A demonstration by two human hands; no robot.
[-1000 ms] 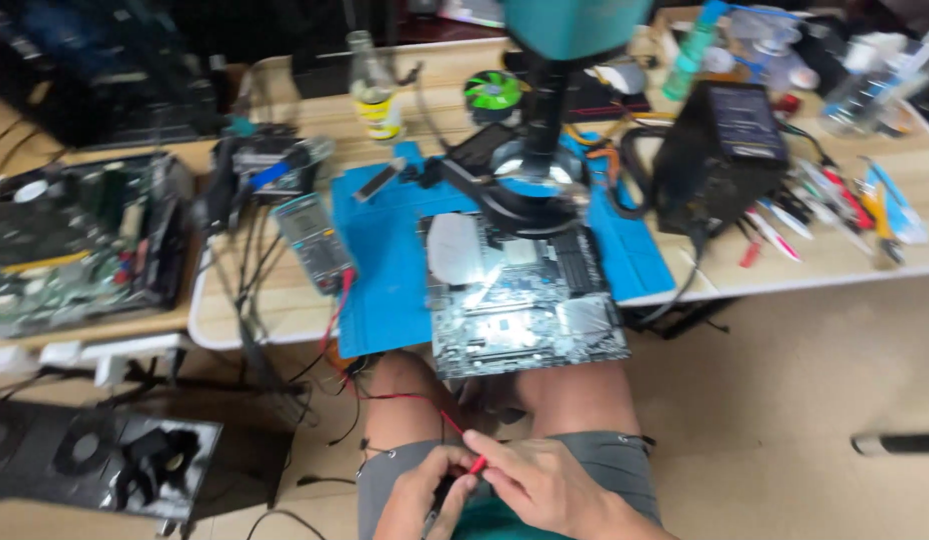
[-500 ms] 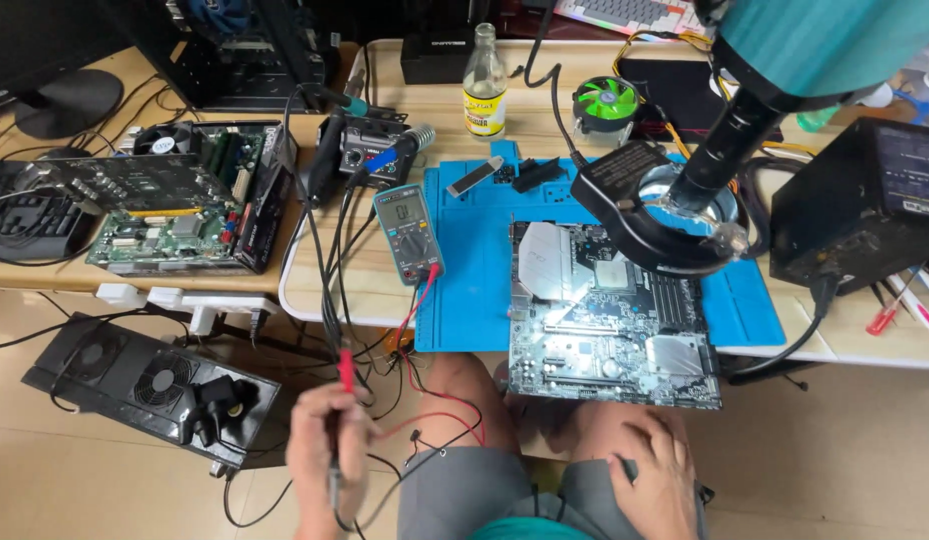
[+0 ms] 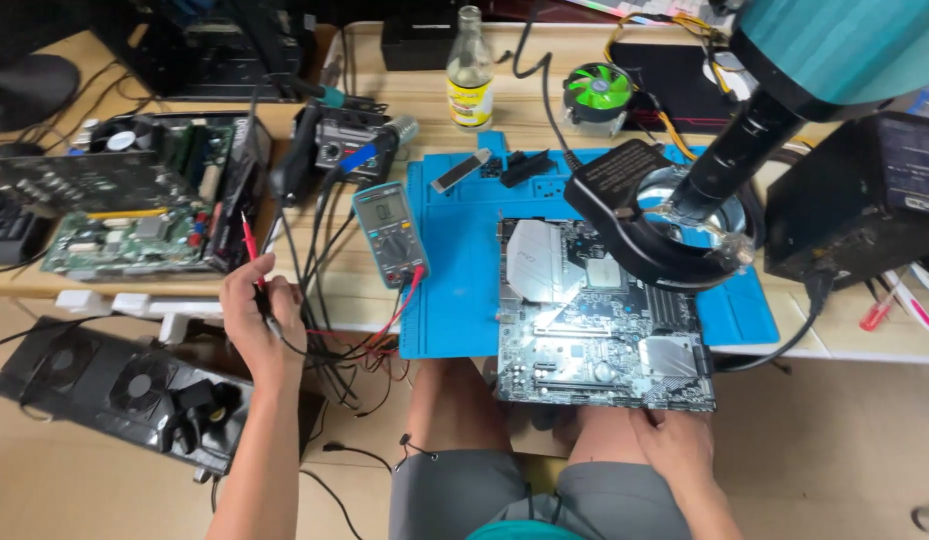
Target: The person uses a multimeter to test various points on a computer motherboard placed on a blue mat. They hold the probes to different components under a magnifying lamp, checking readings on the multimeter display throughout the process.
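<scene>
- Fingers of the left hand (image 3: 253, 318) were closed round a thin red multimeter probe (image 3: 249, 238), tip pointing up, beside the desk edge.
- Right hand (image 3: 673, 440) rested at the near edge of the grey-and-silver computer motherboard (image 3: 597, 322); whether its fingers gripped or only touched could not be told.
- That board overhung the blue silicone work mat (image 3: 455, 270) — towards the knees — under the black ring light (image 3: 665, 240).
- Risk, as a judgement: the board could tip off, or tangled leads could drag the blue-grey digital multimeter (image 3: 390, 232) down.
</scene>
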